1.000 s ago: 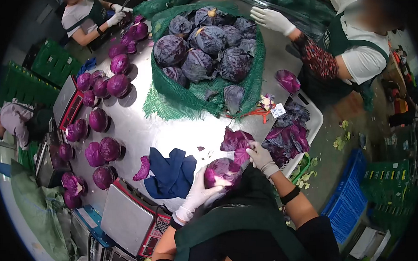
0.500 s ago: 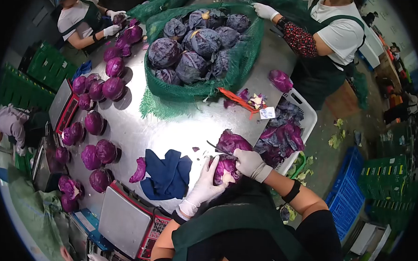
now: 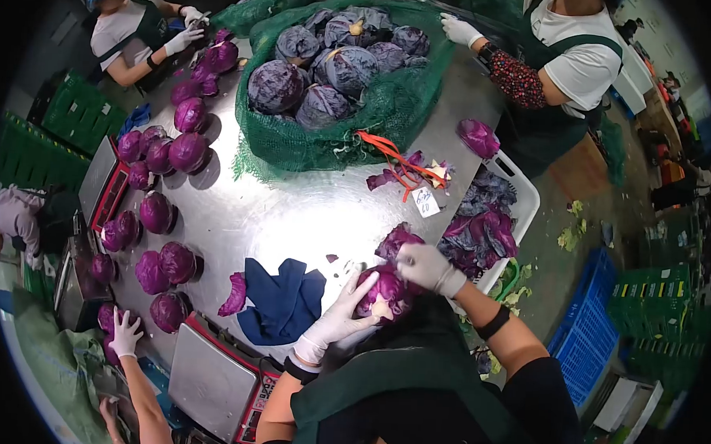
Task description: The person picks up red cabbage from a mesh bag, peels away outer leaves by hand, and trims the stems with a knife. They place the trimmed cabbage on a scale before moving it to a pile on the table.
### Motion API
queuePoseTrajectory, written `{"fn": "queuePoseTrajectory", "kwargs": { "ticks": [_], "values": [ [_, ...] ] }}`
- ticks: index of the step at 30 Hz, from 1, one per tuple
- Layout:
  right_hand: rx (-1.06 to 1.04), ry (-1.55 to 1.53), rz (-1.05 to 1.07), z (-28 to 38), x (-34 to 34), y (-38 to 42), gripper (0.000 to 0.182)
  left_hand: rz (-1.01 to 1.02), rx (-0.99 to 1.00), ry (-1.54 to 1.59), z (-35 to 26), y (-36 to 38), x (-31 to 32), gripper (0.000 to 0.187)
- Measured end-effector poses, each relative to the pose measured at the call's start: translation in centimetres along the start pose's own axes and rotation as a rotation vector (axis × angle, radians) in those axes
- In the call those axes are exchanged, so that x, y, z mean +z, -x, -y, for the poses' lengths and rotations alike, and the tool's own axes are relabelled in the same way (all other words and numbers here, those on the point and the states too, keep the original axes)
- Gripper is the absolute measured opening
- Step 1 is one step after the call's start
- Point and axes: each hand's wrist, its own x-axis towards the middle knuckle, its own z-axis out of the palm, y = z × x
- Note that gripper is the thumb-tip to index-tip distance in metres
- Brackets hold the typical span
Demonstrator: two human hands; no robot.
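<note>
The left hand (image 3: 340, 320), in a white glove, is gripping a round purple cabbage with a pale cut stem (image 3: 385, 295) at the near side of the bare metal counter (image 3: 230, 216), close against the person's body. The right hand (image 3: 429, 270), gloved too, is closed just above the cabbage's right side; whether anything is inside it cannot be told. Loose purple leaves (image 3: 398, 238) lie just beyond the hands, and to their right the white plastic crate full of leaves (image 3: 529, 199) leaves little room. Leftward, a crumpled dark blue cloth (image 3: 282, 302) lies near the left hand, with a flat-topped red and silver scale (image 3: 212, 381) at the near edge. Open metal stretches from the cloth up to the green mesh sack of dark cabbages (image 3: 331, 153) and across to the scattered trimmed purple cabbages (image 3: 177, 263), where a co-worker's gloved hand (image 3: 126, 334) reaches in at lower left.
</note>
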Motion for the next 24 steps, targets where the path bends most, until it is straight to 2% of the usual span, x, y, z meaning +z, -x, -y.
{"fn": "queuePoseTrajectory", "kwargs": {
  "ticks": [2, 3, 4, 5, 6, 8, 9, 12, 13, 15, 18, 19, 20, 22, 24],
  "values": [
    [0.078, 0.220, -0.181, -4.8, 0.5, -1.7, 0.019, 0.035, 0.051, 0.022, 0.1, 0.0, -0.5, 0.079],
    [0.215, 0.398, -0.240, -5.1, -0.5, -2.4, 0.022, 0.066, 0.055, 0.017, 0.0, 0.0, -0.7, 0.079],
    [0.190, 0.399, -0.332, -5.1, -1.3, -1.6, 0.028, 0.091, 0.061, 0.011, 0.0, -0.2, -1.0, 0.078],
    [0.078, 0.348, -0.390, -4.0, -1.9, -1.1, 0.032, 0.083, 0.063, 0.015, 0.2, -0.6, -1.0, 0.078],
    [-0.028, 0.290, -0.435, -2.7, -1.9, 0.0, 0.037, -0.017, 0.027, 0.078, 0.6, -0.5, -0.6, 0.078],
    [0.113, -0.005, -0.050, 2.4, -3.0, 2.7, 0.044, -0.152, -0.057, 0.116, 0.4, -0.2, -0.1, 0.077],
    [0.037, -0.235, -0.130, 2.2, -0.7, 4.2, 0.043, -0.160, -0.076, 0.099, 0.1, -0.3, 0.0, 0.077],
    [-0.002, -0.053, -0.217, 3.4, 1.5, 5.8, 0.034, -0.163, -0.075, 0.064, 0.1, -0.6, 0.1, 0.077],
    [-0.005, -0.053, -0.221, 3.2, 1.5, 5.9, 0.034, -0.166, -0.065, 0.042, 0.3, -0.6, 0.0, 0.077],
    [0.040, -0.143, -0.010, 2.8, 1.7, 6.2, 0.029, -0.177, -0.055, 0.048, 1.2, -0.5, -0.1, 0.076],
    [0.038, -0.173, -0.099, 0.6, 1.8, 7.2, 0.024, -0.178, -0.019, 0.033, 1.6, -0.5, -0.7, 0.073],
    [0.071, -0.235, -0.253, -0.8, 2.1, 7.4, 0.021, -0.191, -0.062, 0.225, 2.0, -0.5, -0.7, 0.071],
    [0.176, -0.106, -0.337, -2.5, 2.1, 7.7, 0.021, -0.204, -0.106, 0.419, 2.4, -0.4, -0.8, 0.068],
    [0.315, 0.032, -0.284, -5.3, 1.4, 8.2, 0.023, -0.318, -0.110, 0.390, 2.6, -0.3, -1.5, 0.062],
    [0.265, -0.336, -0.304, -3.1, 1.4, 7.7, 0.056, -0.344, -0.072, 0.167, 2.4, -0.2, -2.8, 0.059]
  ]
}}
